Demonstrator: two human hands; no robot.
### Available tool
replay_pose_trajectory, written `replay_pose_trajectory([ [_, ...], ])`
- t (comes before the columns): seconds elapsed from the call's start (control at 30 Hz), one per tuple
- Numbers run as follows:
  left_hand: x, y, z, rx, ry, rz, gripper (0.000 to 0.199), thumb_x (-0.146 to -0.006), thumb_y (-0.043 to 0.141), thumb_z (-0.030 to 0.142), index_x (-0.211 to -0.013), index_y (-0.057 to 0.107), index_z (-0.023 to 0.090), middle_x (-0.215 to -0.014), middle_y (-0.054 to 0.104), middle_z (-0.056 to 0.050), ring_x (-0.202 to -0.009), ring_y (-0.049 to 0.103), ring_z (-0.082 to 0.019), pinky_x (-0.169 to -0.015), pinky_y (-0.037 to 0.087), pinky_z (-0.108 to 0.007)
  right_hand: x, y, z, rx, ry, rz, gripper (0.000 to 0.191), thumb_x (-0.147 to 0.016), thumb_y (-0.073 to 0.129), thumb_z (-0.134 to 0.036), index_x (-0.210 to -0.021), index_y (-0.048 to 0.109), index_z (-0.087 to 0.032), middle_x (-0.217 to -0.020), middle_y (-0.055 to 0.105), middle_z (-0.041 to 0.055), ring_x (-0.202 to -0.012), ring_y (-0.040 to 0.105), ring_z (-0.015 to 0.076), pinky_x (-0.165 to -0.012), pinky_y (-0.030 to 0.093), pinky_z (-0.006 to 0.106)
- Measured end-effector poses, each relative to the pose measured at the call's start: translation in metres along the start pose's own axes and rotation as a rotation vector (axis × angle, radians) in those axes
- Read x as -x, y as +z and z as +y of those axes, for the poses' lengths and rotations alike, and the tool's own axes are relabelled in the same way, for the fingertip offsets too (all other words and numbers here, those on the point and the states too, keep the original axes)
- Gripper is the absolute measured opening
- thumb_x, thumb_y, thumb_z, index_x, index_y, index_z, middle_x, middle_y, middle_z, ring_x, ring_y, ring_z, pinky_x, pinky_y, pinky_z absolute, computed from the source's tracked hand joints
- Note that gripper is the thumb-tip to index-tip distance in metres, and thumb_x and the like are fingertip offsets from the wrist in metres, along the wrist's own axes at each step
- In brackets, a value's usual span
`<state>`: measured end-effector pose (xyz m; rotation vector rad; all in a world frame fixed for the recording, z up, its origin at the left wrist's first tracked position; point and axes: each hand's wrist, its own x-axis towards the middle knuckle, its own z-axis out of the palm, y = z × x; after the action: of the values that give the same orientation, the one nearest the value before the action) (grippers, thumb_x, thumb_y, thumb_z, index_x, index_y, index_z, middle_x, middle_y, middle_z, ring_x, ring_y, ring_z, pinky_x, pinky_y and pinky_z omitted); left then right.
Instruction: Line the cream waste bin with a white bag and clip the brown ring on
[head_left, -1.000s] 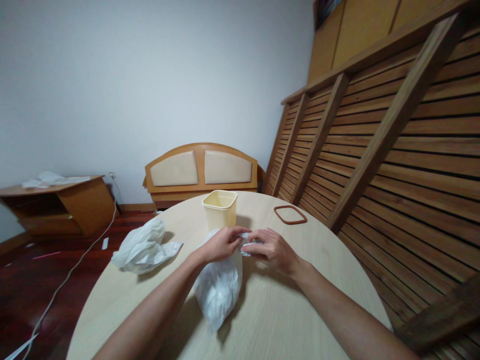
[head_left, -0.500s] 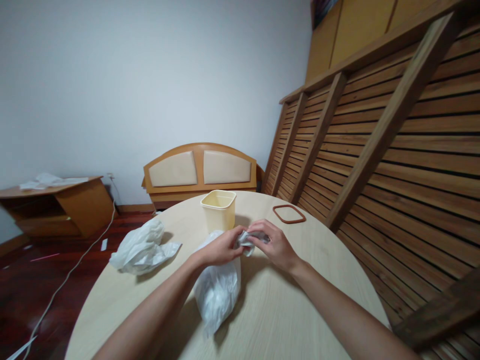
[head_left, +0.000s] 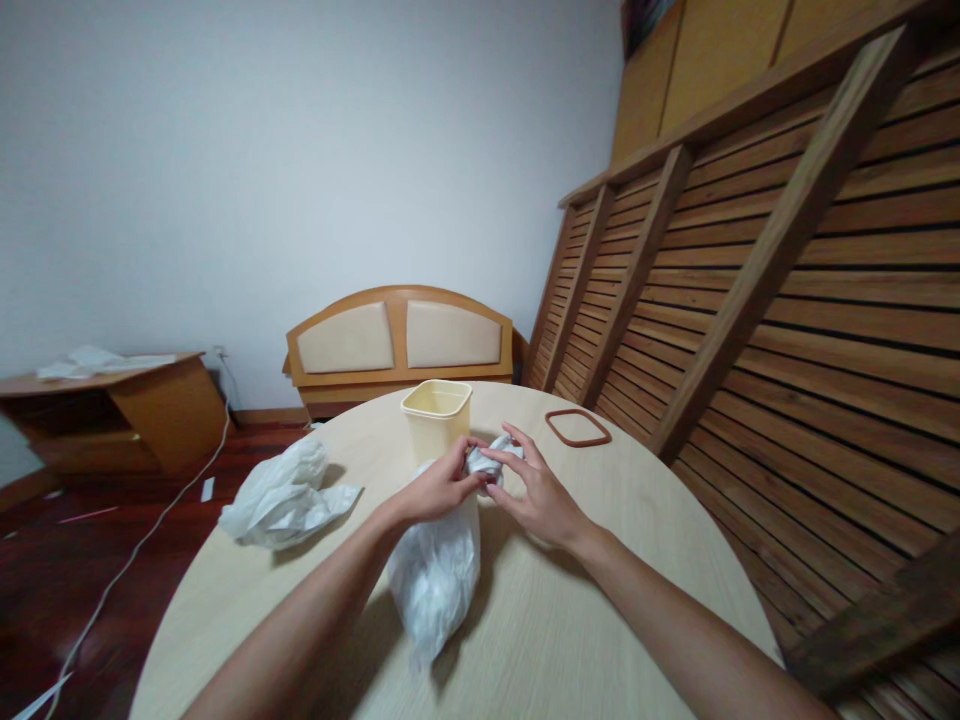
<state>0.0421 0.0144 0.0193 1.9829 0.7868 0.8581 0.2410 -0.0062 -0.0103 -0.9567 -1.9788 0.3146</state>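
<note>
A crumpled wad of white plastic [head_left: 484, 462] is between my hands over the middle of the table. It looks like a bunched part of the white plastic bag [head_left: 439, 580] below, though the join is hidden behind my left hand. My left hand [head_left: 442, 488] is closed, pinching the wad's left side. With fingers curved and thumb underneath, my right hand [head_left: 541, 492] grips its right side. Just behind stands a pale yellow square bin [head_left: 439, 425], its top open. To the left lies a second crumpled white plastic bag [head_left: 281, 500].
The round wooden table [head_left: 600, 600] carries a brown rounded-square ring [head_left: 577, 428] at its far right. A slatted wooden frame [head_left: 750, 350] leans along the right. A low cabinet [head_left: 165, 420] and a white cable [head_left: 150, 540] are at the left.
My right hand has shifted its grip, its fingers now raised and spread more around the wad. The wad has been turned and looks more tightly bunched. The bin, ring and left bag stay put.
</note>
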Motion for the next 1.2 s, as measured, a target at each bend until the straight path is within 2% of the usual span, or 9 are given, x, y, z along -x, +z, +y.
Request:
replay_pose_trajectory([
  [0.2,-0.002,0.0,0.007,-0.048,-0.009,0.058,0.025,-0.086,0.06,0.034,-0.102,0.053,0.016,-0.09,0.058,-0.002,-0.084,0.053,-0.017,-0.077,0.044,-0.029,0.0,0.015,0.002,-0.331,0.07,0.086,0.045,-0.086,0.063,-0.02,-0.129,0.053,-0.03,-0.151,0.038,0.0083,-0.136,0.046,0.0235,-0.103,0.051,0.039],
  [0.37,-0.005,0.003,0.01,-0.098,-0.023,0.142,0.018,-0.085,0.059,0.033,-0.088,0.054,0.016,-0.079,0.056,0.001,-0.073,0.052,-0.015,-0.069,0.043,-0.026,-0.002,0.021,0.002,-0.465,0.099,0.206,0.055,-0.083,0.067,-0.02,-0.131,0.041,-0.028,-0.139,0.051,0.0091,-0.104,0.066,0.0179,-0.09,0.057,0.035],
  [0.57,-0.011,0.005,0.007,-0.09,-0.047,0.192,0.024,-0.086,0.058,0.038,-0.086,0.061,0.014,-0.08,0.064,-0.002,-0.076,0.057,-0.018,-0.071,0.045,-0.027,0.0,0.02,0.002,-0.381,0.004,0.244,0.053,-0.081,0.066,-0.014,-0.125,0.04,-0.029,-0.147,0.042,0.0112,-0.104,0.066,0.0173,-0.084,0.058,0.032],
  [0.77,-0.014,0.003,0.0,-0.056,-0.079,0.203,0.038,-0.089,0.05,0.047,-0.077,0.063,0.014,-0.074,0.064,-0.003,-0.069,0.056,-0.017,-0.067,0.042,-0.027,0.001,0.019,0.004,-0.251,-0.094,0.275,0.047,-0.079,0.063,-0.007,-0.118,0.047,-0.028,-0.148,0.038,0.0096,-0.079,0.067,0.0096,-0.076,0.06,0.03],
  [0.83,-0.013,0.002,-0.003,-0.085,-0.112,0.247,0.037,-0.088,0.052,0.047,-0.076,0.062,0.013,-0.068,0.061,-0.002,-0.064,0.053,-0.016,-0.063,0.041,-0.026,0.001,0.016,0.002,-0.198,-0.133,0.262,0.041,-0.08,0.062,-0.006,-0.113,0.052,-0.027,-0.145,0.042,0.0091,-0.08,0.067,0.0105,-0.078,0.059,0.031],
  [0.93,-0.011,0.001,-0.005,-0.123,-0.119,0.304,0.035,-0.085,0.058,0.038,-0.107,0.062,0.011,-0.061,0.054,0.004,-0.054,0.047,-0.013,-0.055,0.037,-0.023,0.0,0.012,-0.002,-0.101,-0.186,0.233,0.028,-0.081,0.061,-0.006,-0.101,0.059,-0.024,-0.131,0.053,0.0085,-0.104,0.065,0.0188,-0.085,0.058,0.034],
  [1.03,-0.008,0.0,-0.003,-0.185,-0.004,0.253,0.054,-0.083,0.053,0.019,-0.137,0.048,0.015,-0.073,0.061,0.002,-0.062,0.054,-0.014,-0.064,0.044,-0.024,-0.001,0.01,-0.003,-0.038,-0.217,0.228,0.021,-0.082,0.062,-0.006,-0.094,0.061,-0.024,-0.115,0.06,0.0073,-0.112,0.061,0.0218,-0.092,0.054,0.038],
  [1.13,-0.007,0.0,-0.001,-0.33,0.097,0.154,0.048,-0.074,0.047,0.006,-0.117,0.065,0.017,-0.096,0.068,-0.005,-0.089,0.062,-0.019,-0.086,0.046,-0.029,-0.001,0.01,-0.002,-0.031,-0.236,0.218,0.023,-0.081,0.062,-0.004,-0.093,0.062,-0.023,-0.106,0.061,0.0058,-0.105,0.063,0.0199,-0.093,0.053,0.037],
  [1.2,-0.007,0.001,0.0,-0.421,0.065,0.124,0.037,-0.073,0.045,0.005,-0.098,0.071,0.017,-0.097,0.068,-0.007,-0.094,0.062,-0.022,-0.088,0.046,-0.032,-0.001,0.01,-0.001,-0.041,-0.255,0.182,0.025,-0.08,0.061,-0.001,-0.092,0.062,-0.023,-0.104,0.061,0.0052,-0.102,0.064,0.0189,-0.091,0.053,0.036],
])
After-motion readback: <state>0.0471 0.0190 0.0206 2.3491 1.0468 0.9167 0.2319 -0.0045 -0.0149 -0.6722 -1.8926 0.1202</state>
